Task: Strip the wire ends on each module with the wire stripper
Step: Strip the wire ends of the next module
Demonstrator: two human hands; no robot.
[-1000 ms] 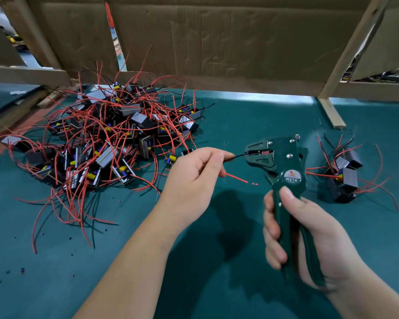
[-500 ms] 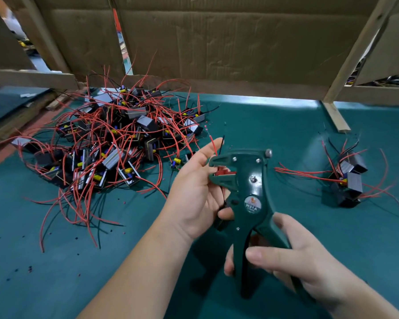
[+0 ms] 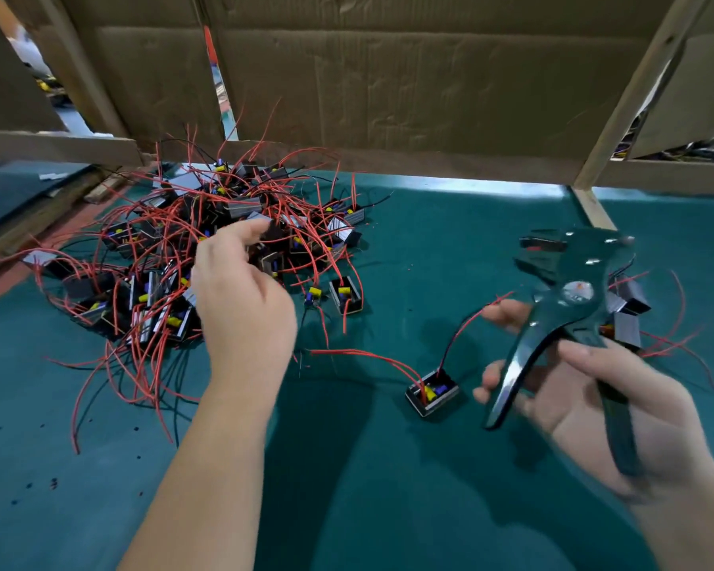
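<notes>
Green wire stripper (image 3: 576, 284) gripped; boxy black module (image 3: 431, 392) on teal felt (image 3: 388, 496) between the hands.
The right hand (image 3: 627, 414) curled round its glossy handles; the left hand (image 3: 244, 311), loosely curled and empty, hung over the tangled red-wired pile (image 3: 157, 257).

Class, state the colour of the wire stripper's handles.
Dark green; the wire stripper shows best in the head view.

1. In the grip of my right hand (image 3: 652, 410), the wire stripper (image 3: 569, 282): glossy dark-green plastic handles, bright metal rivets.
2. Under the grip, the table cover (image 3: 388, 508): matt teal cloth.
3. Beyond the grip, the wall (image 3: 388, 76): creased matt cardboard; the slat (image 3: 635, 96): bare wood.
4. Left of the grip, the module (image 3: 431, 391): I read smooth red wire insulation.
</notes>
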